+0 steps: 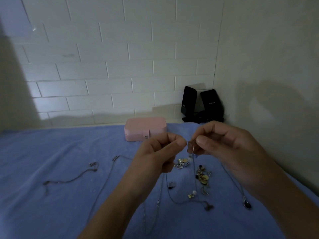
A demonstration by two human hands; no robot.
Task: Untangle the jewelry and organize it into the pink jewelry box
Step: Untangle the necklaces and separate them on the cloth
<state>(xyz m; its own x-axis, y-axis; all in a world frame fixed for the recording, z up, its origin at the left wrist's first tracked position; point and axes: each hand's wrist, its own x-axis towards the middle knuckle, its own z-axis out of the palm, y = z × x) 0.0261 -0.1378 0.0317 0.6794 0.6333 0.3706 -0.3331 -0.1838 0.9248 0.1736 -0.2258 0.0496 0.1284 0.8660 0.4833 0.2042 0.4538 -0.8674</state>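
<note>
Blue cloth covers the desk, with loose jewelry spread across it. Both hands are raised above the cloth, close together but not touching. The left hand has its fingers curled, with thumb and forefinger pinched at the left edge of a small rose-gold knot. The right hand pinches the same knot from the right between thumb and fingertips. A thin chain hangs from the knot down toward the cloth.

The pink jewelry box sits closed, its strap snapped shut, at the far edge of the cloth. It is beyond the left hand and a little to its left, apart from both hands.

Directly below the hands lie a cluster of gold and silver earrings and a second earring pile, with a pearl piece nearer the camera. A silver chain lies by the left wrist. A dark oval pendant lies beside the right forearm. Further left are a bar necklace and a brownish chain. Two black speakers stand in the wall corner.
</note>
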